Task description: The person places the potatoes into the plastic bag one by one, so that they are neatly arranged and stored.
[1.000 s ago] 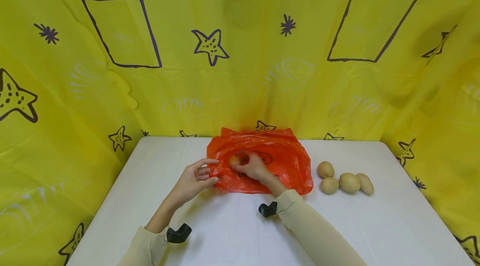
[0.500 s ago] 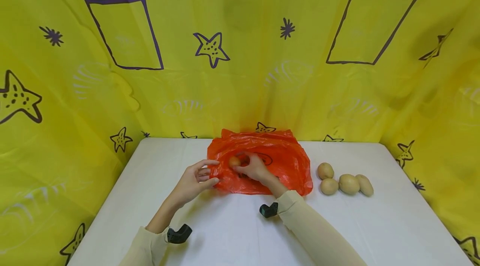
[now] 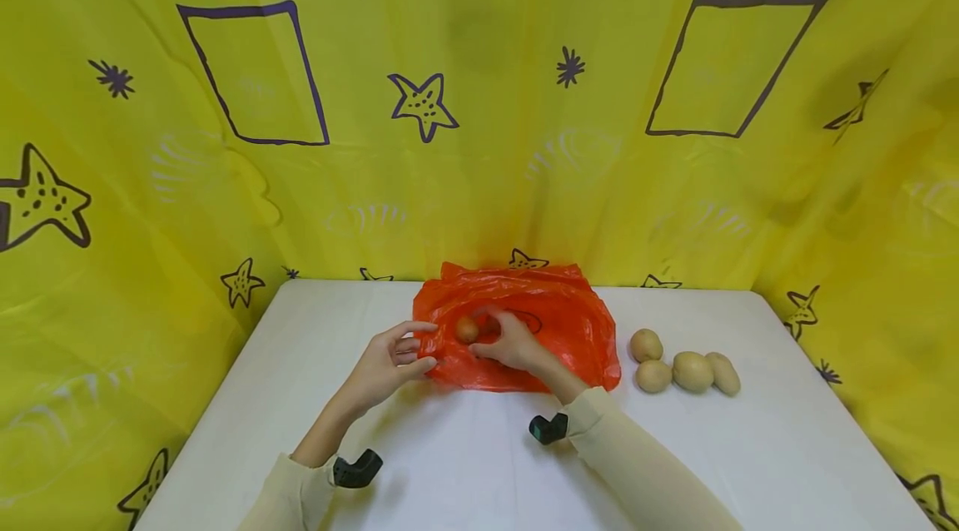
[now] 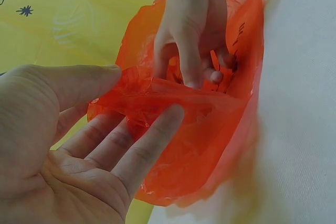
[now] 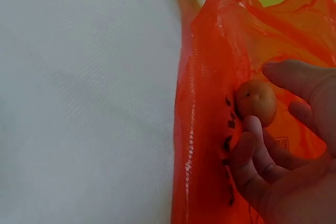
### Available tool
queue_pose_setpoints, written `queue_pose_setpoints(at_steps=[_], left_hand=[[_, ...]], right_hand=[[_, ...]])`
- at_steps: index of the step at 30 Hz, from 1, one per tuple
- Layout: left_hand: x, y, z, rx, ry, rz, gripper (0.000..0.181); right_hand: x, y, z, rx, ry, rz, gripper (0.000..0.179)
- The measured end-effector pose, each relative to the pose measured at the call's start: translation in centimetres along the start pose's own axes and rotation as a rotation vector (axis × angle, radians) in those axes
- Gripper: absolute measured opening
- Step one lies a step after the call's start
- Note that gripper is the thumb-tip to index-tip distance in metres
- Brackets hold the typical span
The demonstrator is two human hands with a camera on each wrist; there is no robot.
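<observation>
between hands (image 3: pixel 385 364) (image 3: pixel 515 344), potato (image 3: pixel 467 330) inside red bag (image 3: pixel 573 348)

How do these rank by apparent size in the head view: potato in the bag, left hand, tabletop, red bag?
Largest to smallest:
1. tabletop
2. red bag
3. left hand
4. potato in the bag

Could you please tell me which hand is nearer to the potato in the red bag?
The right hand is nearer, right beside the potato. The left hand is farther away, at the left edge of the red bag.
</observation>
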State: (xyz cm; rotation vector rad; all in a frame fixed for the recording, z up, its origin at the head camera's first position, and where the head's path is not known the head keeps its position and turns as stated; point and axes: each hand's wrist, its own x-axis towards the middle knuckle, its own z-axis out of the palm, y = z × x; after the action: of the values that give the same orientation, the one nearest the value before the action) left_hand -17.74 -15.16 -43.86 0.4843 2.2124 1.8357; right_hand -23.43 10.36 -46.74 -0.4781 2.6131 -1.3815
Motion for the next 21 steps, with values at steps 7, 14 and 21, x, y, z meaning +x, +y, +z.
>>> queue_pose_setpoints(at_steps=[7, 14, 21], left_hand=[[-0.1, -0.2, 0.0, 0.029, 0.01, -0.006, 0.047], [-0.3, -0.3, 0.1, 0.04, 0.033, -0.021, 0.046], [-0.3, -0.3, 0.2, 0.058, 0.051, -0.021, 0.045]], right_hand=[[-1.6, -0.1, -0.9, -0.017, -0.065, -0.063, 0.055], [-3.6, -0.6, -1.8, 0.005, -0.134, -0.105, 0.047], [-5.2, -1.4, -3.1, -0.007, -0.129, -0.164, 0.047]])
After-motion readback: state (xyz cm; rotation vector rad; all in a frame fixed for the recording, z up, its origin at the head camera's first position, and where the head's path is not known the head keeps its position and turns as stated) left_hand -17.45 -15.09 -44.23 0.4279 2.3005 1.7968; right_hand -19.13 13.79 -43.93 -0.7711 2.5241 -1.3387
